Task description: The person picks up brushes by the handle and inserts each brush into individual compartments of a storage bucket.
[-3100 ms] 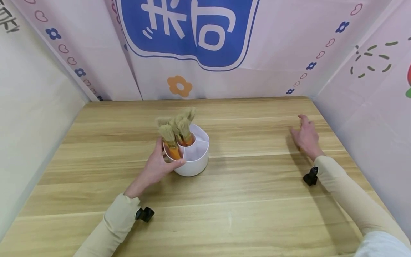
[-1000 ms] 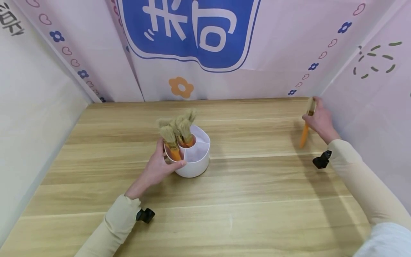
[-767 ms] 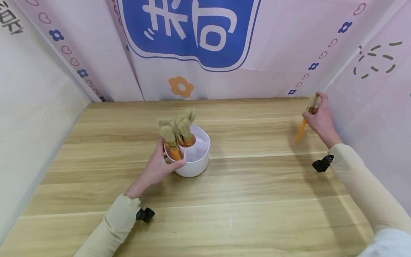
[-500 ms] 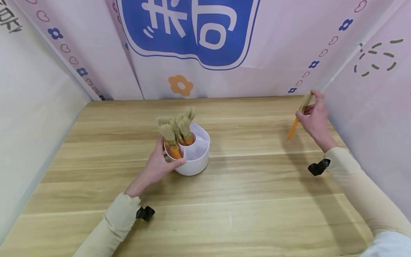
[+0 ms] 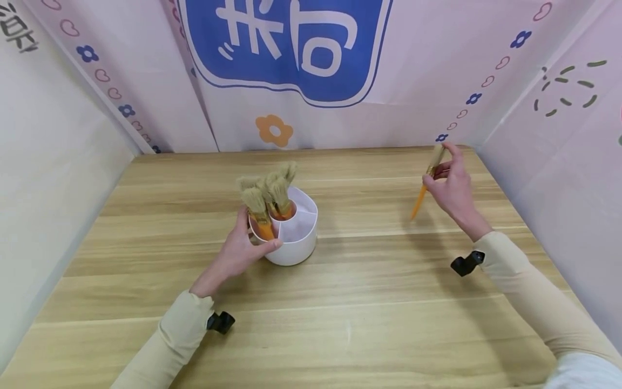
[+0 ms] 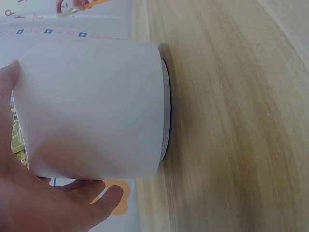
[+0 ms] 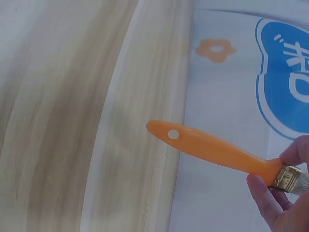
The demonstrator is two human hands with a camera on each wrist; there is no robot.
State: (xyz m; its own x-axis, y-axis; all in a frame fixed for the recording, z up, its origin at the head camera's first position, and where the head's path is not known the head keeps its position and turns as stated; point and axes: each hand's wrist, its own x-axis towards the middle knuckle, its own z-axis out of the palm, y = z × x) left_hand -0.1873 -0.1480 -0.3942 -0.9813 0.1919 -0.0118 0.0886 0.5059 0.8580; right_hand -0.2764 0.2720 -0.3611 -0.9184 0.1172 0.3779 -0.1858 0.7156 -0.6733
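Observation:
A white divided organizer (image 5: 293,252) stands on the table, its compartments visible from above. Several paintbrushes (image 5: 259,216) with orange handles rest in it, bristles up, in the left section and the round middle cup. My left hand (image 5: 236,252) grips the organizer's left side, thumb at the front rim; in the left wrist view its fingers wrap the smooth white wall (image 6: 96,106). Off to the right, my right hand (image 5: 454,189) pinches another paintbrush (image 5: 418,202) near its metal ferrule, bristles up. In the right wrist view the orange handle (image 7: 207,147) points away from the fingers, over the table.
The wooden table (image 5: 340,313) ends at a back wall cloth (image 5: 389,127) printed with a blue sign and flowers. Pale side walls (image 5: 559,178) bound it left and right. The organizer's front right and back right sections hold no brushes.
My right hand went to the table's far right and took hold of a paintbrush, then lifted it and moved it left. My left hand and the organizer have stayed put.

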